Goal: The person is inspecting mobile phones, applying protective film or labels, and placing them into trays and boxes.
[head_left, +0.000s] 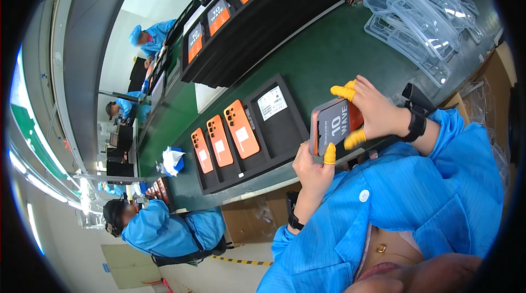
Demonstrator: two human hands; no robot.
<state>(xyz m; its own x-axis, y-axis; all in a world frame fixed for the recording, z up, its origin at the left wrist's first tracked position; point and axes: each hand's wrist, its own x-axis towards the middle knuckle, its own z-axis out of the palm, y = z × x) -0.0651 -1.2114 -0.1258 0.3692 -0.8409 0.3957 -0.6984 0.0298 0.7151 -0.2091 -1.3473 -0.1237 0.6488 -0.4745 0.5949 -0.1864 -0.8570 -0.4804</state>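
Between my hands is a smartphone [329, 120], held tilted over the bench edge, with a grey and orange printed film on its face. My left hand [313, 171] grips its lower left end, a yellow finger cot on the thumb. Across the other end, my right hand [381, 109] closes on the phone with fingers and thumb in yellow cots. Just left of them lies a black foam tray [282, 142]. Three orange phones [241, 131] sit in its slots, camera side up with white labels. A white printed label sheet [272, 102] rests in the tray's far right part.
Black trays [263, 46] with film-covered phones are stacked at the back of the green bench [339, 46]. Clear plastic trays [419, 19] pile up at far right. A blue box with white tissue [172, 160] stands left. A co-worker in blue [164, 224] sits at lower left.
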